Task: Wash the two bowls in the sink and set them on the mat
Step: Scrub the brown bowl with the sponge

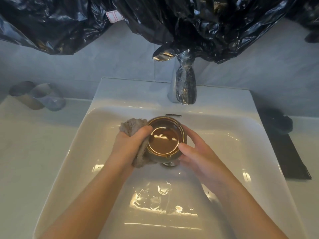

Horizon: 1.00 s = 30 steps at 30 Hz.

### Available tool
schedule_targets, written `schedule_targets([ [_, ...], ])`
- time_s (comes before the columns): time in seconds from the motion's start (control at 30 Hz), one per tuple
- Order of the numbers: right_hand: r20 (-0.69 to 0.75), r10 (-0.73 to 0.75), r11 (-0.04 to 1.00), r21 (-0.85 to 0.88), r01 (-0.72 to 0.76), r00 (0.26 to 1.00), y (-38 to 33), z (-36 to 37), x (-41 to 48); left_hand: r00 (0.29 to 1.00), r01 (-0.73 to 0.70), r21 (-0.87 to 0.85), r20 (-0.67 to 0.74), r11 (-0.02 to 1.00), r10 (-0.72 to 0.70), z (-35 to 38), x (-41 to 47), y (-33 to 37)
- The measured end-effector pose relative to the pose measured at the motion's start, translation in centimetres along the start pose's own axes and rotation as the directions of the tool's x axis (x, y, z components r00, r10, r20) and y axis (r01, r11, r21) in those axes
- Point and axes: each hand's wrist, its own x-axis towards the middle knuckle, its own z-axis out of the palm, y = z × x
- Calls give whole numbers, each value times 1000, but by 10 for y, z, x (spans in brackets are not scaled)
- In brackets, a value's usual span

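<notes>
Right of the white sink (120, 94) lies a black mat (291, 159).

A glossy brown bowl (164, 142) is upright above the white sink's (224, 152) drain. A dark mat (291, 157) lies right of the sink.

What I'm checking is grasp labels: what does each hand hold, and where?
Left hand grips a grey cloth against the left rim of the bowl; right hand holds its right side.

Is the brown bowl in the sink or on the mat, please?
In the sink: left hand and right hand hold the bowl inside it.
</notes>
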Motion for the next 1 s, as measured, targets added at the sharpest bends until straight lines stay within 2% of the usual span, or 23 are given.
schedule_targets([
  [0.1, -32, -29, 998, -56, 27, 999, -2, -2, -2, 1000, 11, -19, -8, 1000, -11, 1, -3, -7],
  [0.2, 4, -20, 989, -144, 20, 1000, -6, -11, 0, 985, 55, 160, 152, 986, -80, -13, 2, 3],
  [0.3, 120, 49, 983, -182, -27, 992, -5, -19, 1, 929, 12, 359, 342, 933, -143, -26, 8, 15],
  [0.37, 250, 116, 968, -244, -54, 961, -1, -19, 0, 859, -42, 473, 467, 880, -210, -25, 10, 18],
  [0.43, 308, 143, 961, -272, -58, 941, 4, -17, 0, 816, -50, 503, 519, 863, -255, -23, 13, 14],
  [0.5, 246, 124, 974, -217, -70, 961, 6, -16, 2, 836, 1, 446, 491, 895, -246, -21, 12, 12],
  [0.57, 139, 82, 987, -145, -62, 987, 7, -16, 4, 897, 39, 375, 396, 926, -198, -18, 10, 10],
  [0.67, 55, 39, 993, -112, -33, 998, 7, -16, 6, 986, 19, 168, 162, 986, -47, -12, 8, 2],
  [0.77, 34, 21, 988, -152, -16, 999, 5, -10, 5, 999, -3, -53, -49, 999, 0, -3, 2, -9],
  [0.87, -12, -6, 991, -135, 4, 1000, 4, -9, 6, 999, -1, -65, -36, 998, -2, 1, 0, -17],
  [1.0, 51, 0, 995, -102, 5, 999, -2, -19, 2, 983, 3, 142, 181, 990, -29, -9, 11, -5],
])
